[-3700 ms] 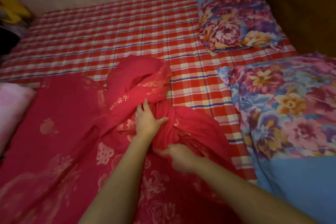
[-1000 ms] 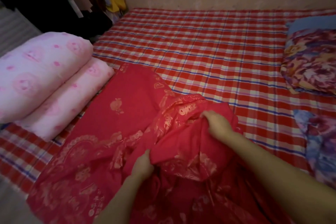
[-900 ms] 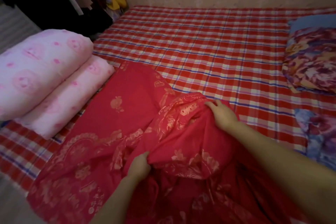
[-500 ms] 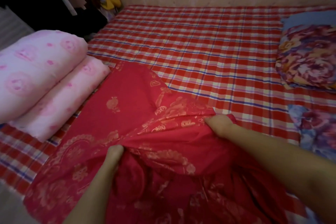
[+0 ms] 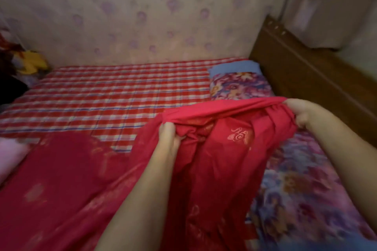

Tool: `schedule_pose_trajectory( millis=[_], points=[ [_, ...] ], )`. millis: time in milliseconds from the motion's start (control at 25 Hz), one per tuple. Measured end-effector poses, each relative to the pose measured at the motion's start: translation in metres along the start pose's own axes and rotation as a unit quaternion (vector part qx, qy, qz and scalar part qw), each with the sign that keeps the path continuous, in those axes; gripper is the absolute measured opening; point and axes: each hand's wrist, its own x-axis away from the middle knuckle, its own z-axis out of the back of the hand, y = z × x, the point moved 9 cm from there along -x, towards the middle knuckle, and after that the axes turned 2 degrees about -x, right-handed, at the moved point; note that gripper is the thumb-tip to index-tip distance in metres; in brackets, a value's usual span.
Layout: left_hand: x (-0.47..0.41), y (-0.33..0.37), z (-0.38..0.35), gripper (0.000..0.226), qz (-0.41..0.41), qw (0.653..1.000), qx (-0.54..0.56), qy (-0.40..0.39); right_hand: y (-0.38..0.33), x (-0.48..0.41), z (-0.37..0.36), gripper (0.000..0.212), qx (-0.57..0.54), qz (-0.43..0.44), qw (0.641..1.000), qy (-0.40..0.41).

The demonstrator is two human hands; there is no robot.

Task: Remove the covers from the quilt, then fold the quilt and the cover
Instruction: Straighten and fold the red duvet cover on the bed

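A red cover (image 5: 67, 185) with gold patterns lies across the near side of the bed. My left hand (image 5: 169, 136) grips a bunch of its edge near the middle of the view. My right hand (image 5: 302, 112) grips the same edge further right and holds it lifted, so the edge stretches taut between both hands. A pink quilt (image 5: 10, 155) shows only as a corner at the left edge. The image is blurred by motion.
The bed's red checked sheet (image 5: 106, 100) spreads behind the cover. A floral pillow (image 5: 238, 85) lies at the far right and a floral blanket (image 5: 306, 185) under my right arm. A wooden headboard (image 5: 302, 79) runs along the right; the wall stands behind.
Both hands have lifted the cover's edge and pulled it to the right, spreading it taut. The view has swung right, so the pink quilt is almost out of sight.
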Motion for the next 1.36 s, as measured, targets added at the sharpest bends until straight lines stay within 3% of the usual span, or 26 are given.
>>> schedule_pose_trajectory(
  millis=[80, 160, 240, 360, 440, 520, 560, 600, 640, 680, 720, 800, 840, 880, 960, 1040, 1080, 1120, 1200, 1240, 1280, 1320, 1360],
  points=[
    [0.002, -0.015, -0.073, 0.032, 0.015, 1.000, 0.025, 0.004, 0.005, 0.009, 0.065, 0.034, 0.066, 0.005, 0.997, 0.033],
    [0.000, -0.030, -0.138, 0.032, -0.007, 1.000, 0.010, 0.000, 0.027, 0.008, 0.128, 0.022, 0.071, -0.028, 0.996, 0.049],
    [-0.010, -0.053, -0.204, 0.034, -0.069, 0.994, -0.081, -0.013, 0.035, -0.015, 0.207, 0.014, 0.091, -0.010, 0.986, 0.136],
    [0.003, -0.099, -0.290, 0.046, -0.139, 0.959, -0.241, -0.052, 0.051, -0.070, 0.299, 0.031, 0.092, 0.016, 0.962, 0.257],
    [0.046, -0.157, -0.338, 0.028, -0.081, 0.895, -0.372, -0.233, 0.070, -0.092, 0.315, 0.032, 0.130, 0.015, 0.942, 0.308],
    [0.091, -0.239, -0.348, 0.026, 0.086, 0.781, -0.469, -0.404, 0.090, -0.106, 0.307, 0.039, 0.162, 0.056, 0.933, 0.316],
    [0.101, -0.264, -0.333, 0.035, 0.155, 0.745, -0.485, -0.432, 0.101, -0.112, 0.295, 0.042, 0.141, 0.083, 0.935, 0.315],
    [0.093, -0.282, -0.313, 0.041, 0.182, 0.740, -0.493, -0.420, 0.110, -0.123, 0.280, 0.040, 0.134, 0.108, 0.937, 0.304],
    [0.078, -0.286, -0.293, 0.048, 0.163, 0.759, -0.510, -0.370, 0.120, -0.135, 0.261, 0.036, 0.130, 0.113, 0.945, 0.277],
    [0.059, -0.279, -0.265, 0.058, 0.109, 0.778, -0.554, -0.275, 0.138, -0.149, 0.237, 0.037, 0.116, 0.087, 0.963, 0.226],
    [0.044, -0.267, -0.234, 0.077, 0.039, 0.755, -0.630, -0.179, 0.157, -0.161, 0.211, 0.048, 0.112, 0.040, 0.980, 0.159],
    [0.041, -0.280, -0.171, 0.112, 0.060, 0.639, -0.761, -0.098, 0.192, -0.175, 0.172, 0.077, 0.189, -0.054, 0.977, 0.082],
    [0.045, -0.295, -0.141, 0.114, 0.103, 0.595, -0.792, -0.093, 0.204, -0.181, 0.162, 0.087, 0.238, -0.075, 0.964, 0.090],
    [0.047, -0.307, -0.120, 0.101, 0.123, 0.574, -0.804, -0.099, 0.213, -0.184, 0.156, 0.089, 0.278, -0.088, 0.951, 0.102],
    [0.048, -0.306, -0.113, 0.038, 0.095, 0.599, -0.789, -0.098, 0.208, -0.185, 0.144, 0.063, 0.338, -0.062, 0.934, 0.094],
    [0.035, -0.280, -0.137, 0.031, 0.011, 0.655, -0.754, -0.057, 0.192, -0.196, 0.144, 0.026, 0.292, -0.040, 0.955, 0.031],
    [0.031, -0.262, -0.156, 0.033, -0.028, 0.698, -0.715, -0.042, 0.178, -0.196, 0.149, 0.019, 0.158, -0.047, 0.986, -0.022],
    [0.025, -0.246, -0.174, 0.034, -0.045, 0.756, -0.652, -0.029, 0.155, -0.200, 0.161, 0.027, -0.028, -0.044, 0.997, -0.050],
    [0.013, -0.233, -0.205, 0.032, -0.019, 0.867, -0.498, -0.016, 0.098, -0.206, 0.191, 0.029, -0.339, -0.012, 0.938, -0.068],
    [0.008, -0.231, -0.219, 0.028, -0.020, 0.899, -0.437, -0.030, 0.069, -0.202, 0.204, 0.022, -0.423, 0.020, 0.903, -0.070],
    [0.003, -0.232, -0.231, 0.017, -0.027, 0.900, -0.431, -0.058, 0.047, -0.198, 0.218, 0.019, -0.467, 0.062, 0.880, -0.063],
    [0.001, -0.240, -0.238, 0.028, -0.022, 0.878, -0.470, -0.089, 0.034, -0.193, 0.222, 0.020, -0.475, 0.103, 0.872, -0.063],
    [0.002, -0.253, -0.234, 0.056, -0.022, 0.830, -0.547, -0.110, 0.029, -0.187, 0.218, 0.021, -0.457, 0.131, 0.877, -0.065]
  ],
)
